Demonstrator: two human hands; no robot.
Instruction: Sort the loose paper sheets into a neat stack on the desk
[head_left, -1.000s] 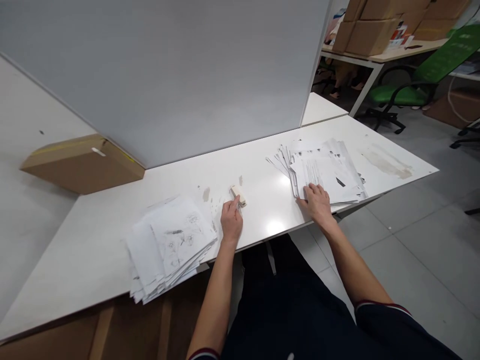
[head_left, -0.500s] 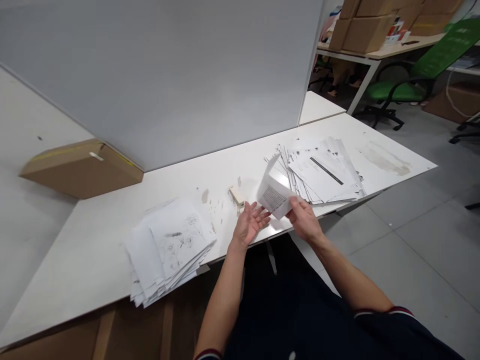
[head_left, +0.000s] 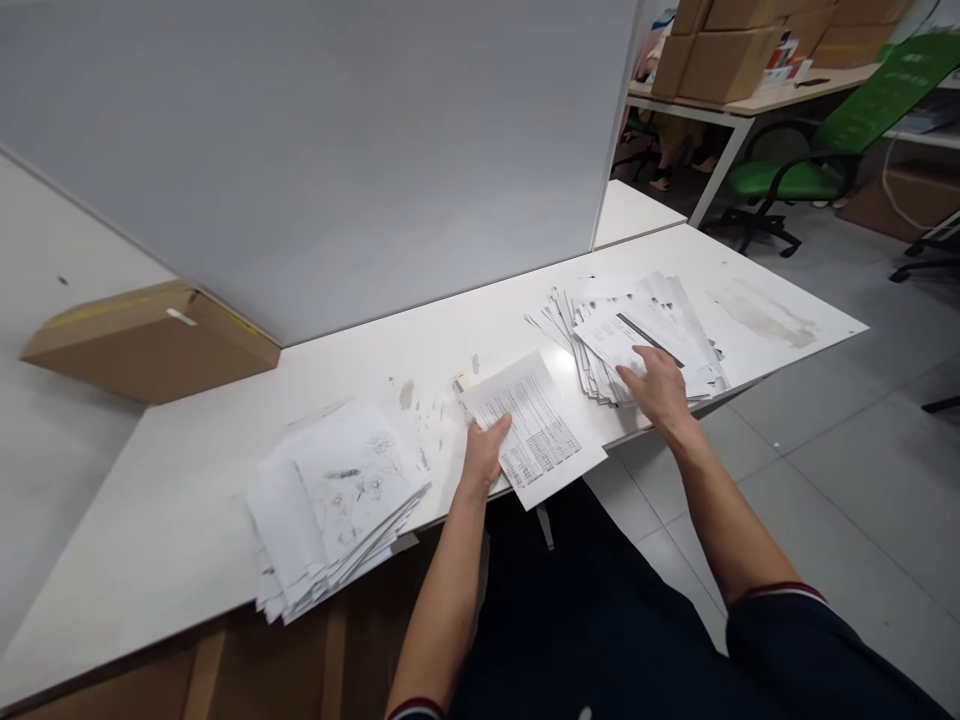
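Note:
My left hand (head_left: 486, 450) is closed on a printed sheet of paper (head_left: 534, 425), thumb on top and fingers underneath. Lines of text and a table of figures cover the sheet. Over the right-hand pile of papers (head_left: 694, 345) is my right hand (head_left: 656, 385), its thumb and fingers apart. It is close to the top sheet with a black bar (head_left: 604, 335); whether it touches cannot be made out. Partly covered by the held sheet, a small cream-coloured block (head_left: 461, 382) lies on the table. To the left sits another paper pile (head_left: 360, 485), topped by a flower drawing.
The white table (head_left: 187, 500) has worn patches. A grey-white panel (head_left: 375, 150) stands along its back edge, with a cardboard box (head_left: 157, 340) at the left. Behind on the right are a green chair (head_left: 795, 175) and stacked cartons (head_left: 727, 65); a person's feet show under the far desk.
The sheet has passed from my right hand to my left and now lies flatter, printed side up. My right hand has let go and moved right, over the right-hand pile.

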